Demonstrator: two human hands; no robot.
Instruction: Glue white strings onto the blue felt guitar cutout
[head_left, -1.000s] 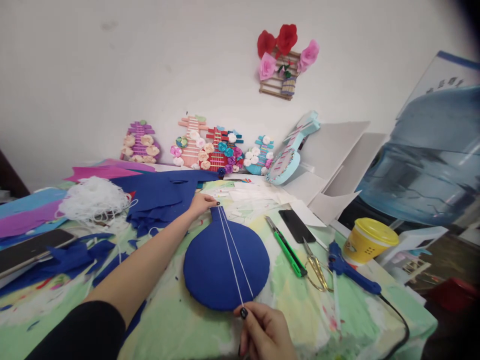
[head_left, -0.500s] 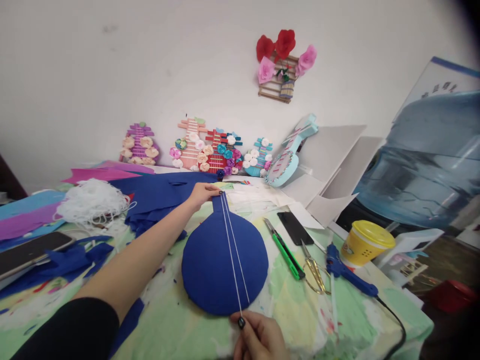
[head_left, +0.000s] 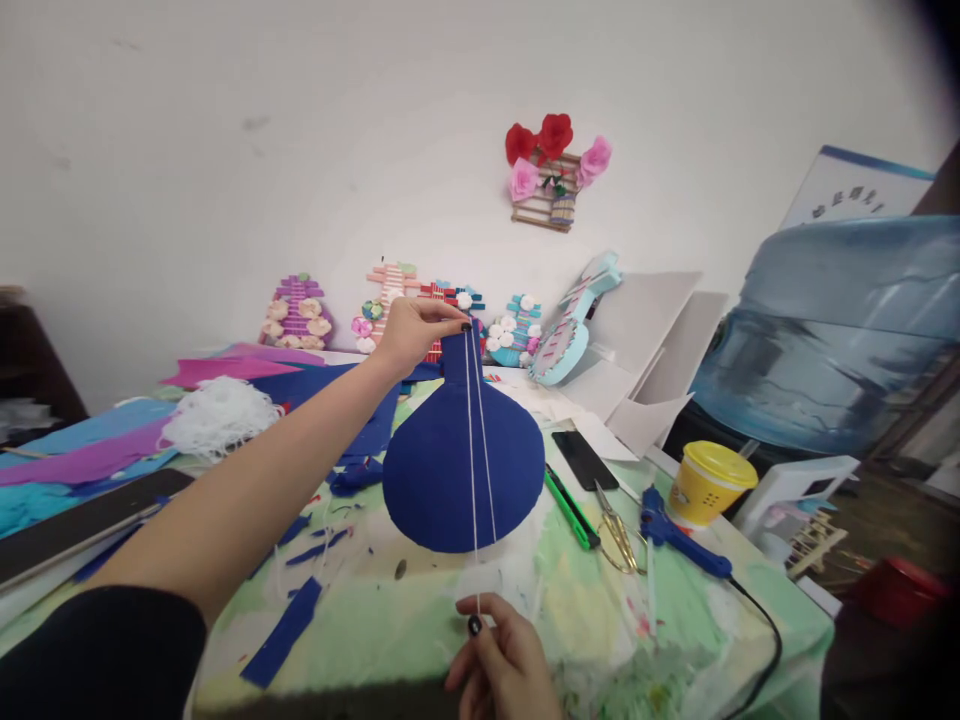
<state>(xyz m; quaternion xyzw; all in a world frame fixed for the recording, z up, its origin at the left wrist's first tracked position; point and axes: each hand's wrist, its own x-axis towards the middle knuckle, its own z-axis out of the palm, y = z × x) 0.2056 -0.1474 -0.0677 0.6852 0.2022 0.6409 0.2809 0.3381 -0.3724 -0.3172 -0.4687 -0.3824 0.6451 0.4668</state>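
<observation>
while the left hand (head_left: 429, 328) is pinching the neck of the blue board (head_left: 431, 465) in the head view, the right hand (head_left: 504, 655) is holding a white string (head_left: 472, 440) between narrowed fingers, just below the board. the board itself is tilting, neck end up, over the table cloth (head_left: 375, 635). should the left pinch be loosening, the board could be dropping; uneven pulling could be dragging the string off line. counting: one board is carrying two string runs; right of it, one green cutter (head_left: 571, 510), one phone (head_left: 583, 459), one pair of scissors (head_left: 616, 530), one glue gun (head_left: 679, 535) and one yellow tub (head_left: 706, 488) are lying or standing; left, one string heap (head_left: 223, 418) is resting; above, four flowers (head_left: 556, 135) are hanging.
</observation>
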